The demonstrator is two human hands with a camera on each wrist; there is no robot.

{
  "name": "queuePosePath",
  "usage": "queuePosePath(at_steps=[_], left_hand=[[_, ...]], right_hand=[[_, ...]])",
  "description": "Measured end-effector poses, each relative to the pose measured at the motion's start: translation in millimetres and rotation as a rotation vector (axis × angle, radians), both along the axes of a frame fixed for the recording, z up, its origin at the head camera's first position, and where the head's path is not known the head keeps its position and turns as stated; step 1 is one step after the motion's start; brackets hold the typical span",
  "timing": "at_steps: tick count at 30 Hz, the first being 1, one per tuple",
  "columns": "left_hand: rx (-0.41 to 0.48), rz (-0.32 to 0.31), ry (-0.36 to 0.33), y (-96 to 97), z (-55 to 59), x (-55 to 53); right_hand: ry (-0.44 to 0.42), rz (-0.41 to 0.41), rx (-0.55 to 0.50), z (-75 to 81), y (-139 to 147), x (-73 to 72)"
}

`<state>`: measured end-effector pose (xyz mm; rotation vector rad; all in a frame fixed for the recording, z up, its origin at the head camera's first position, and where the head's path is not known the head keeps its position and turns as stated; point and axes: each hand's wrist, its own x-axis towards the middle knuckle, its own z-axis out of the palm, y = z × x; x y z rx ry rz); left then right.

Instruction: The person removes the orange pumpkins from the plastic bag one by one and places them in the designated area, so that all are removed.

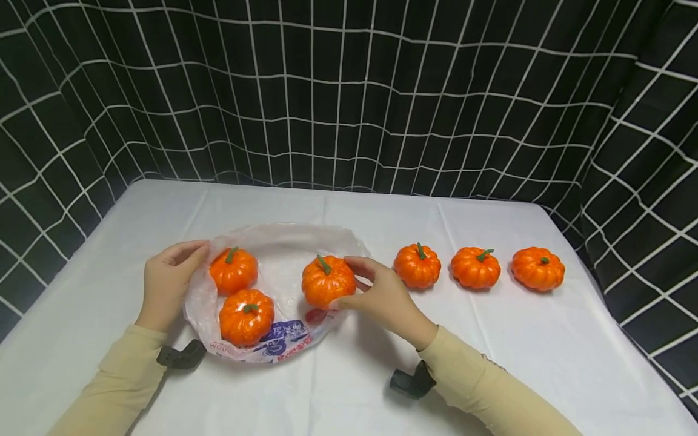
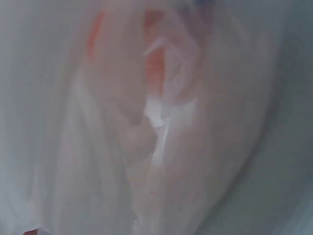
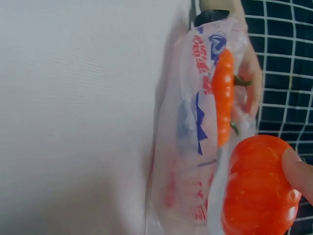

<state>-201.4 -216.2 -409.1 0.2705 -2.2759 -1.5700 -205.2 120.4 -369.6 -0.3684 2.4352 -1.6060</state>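
Observation:
A thin white plastic bag (image 1: 280, 266) with blue and red print lies spread open on the table. My left hand (image 1: 170, 281) pinches its left rim; the left wrist view is mostly filled by blurred bag film (image 2: 166, 147). Two small orange pumpkins with green stems sit inside, one at the back left (image 1: 233, 272) and one in front of it (image 1: 246, 318). My right hand (image 1: 389, 297) grips another pumpkin (image 1: 327, 283) between thumb and fingers, over the right part of the bag's mouth. In the right wrist view, that pumpkin (image 3: 259, 188) shows large beside the bag (image 3: 188, 142), thumb on its side.
To the right of the bag, three more pumpkins stand in a row: one nearest the bag (image 1: 417, 266), a middle one (image 1: 475, 268) and a far right one (image 1: 538, 269). The white-covered table (image 1: 349, 393) ends at a black grid-patterned curtain (image 1: 349, 97) behind and at both sides.

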Motion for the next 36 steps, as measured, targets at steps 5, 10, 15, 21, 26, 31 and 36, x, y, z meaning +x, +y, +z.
queuePosePath(at_steps=[5, 10, 15, 21, 26, 31, 36], left_hand=[[-0.001, 0.004, -0.005, 1.0, 1.4, -2.0], [0.0, 0.001, -0.016, 0.4, -0.3, -2.0], [0.026, -0.003, -0.007, 1.3, -0.2, -2.9], [0.028, -0.007, -0.001, 1.1, 1.5, -1.9], [0.02, -0.007, 0.01, 0.6, 1.9, -2.2], [0.015, -0.008, 0.0, 0.5, 1.8, -2.7], [0.016, -0.002, -0.018, 1.2, 0.8, -1.8]], right_hand=[[-0.015, -0.035, -0.022, 5.2, 24.1, 9.9], [-0.021, -0.085, -0.017, 7.3, 49.2, 22.2], [-0.04, -0.147, -0.007, 6.2, 73.5, 32.9], [-0.059, -0.198, 0.029, 4.8, 95.7, 44.2], [-0.113, -0.236, 0.053, 2.1, 110.3, 51.0], [-0.158, -0.264, 0.083, -4.9, 122.6, 54.3], [-0.177, -0.277, 0.09, -10.9, 130.1, 54.7]])
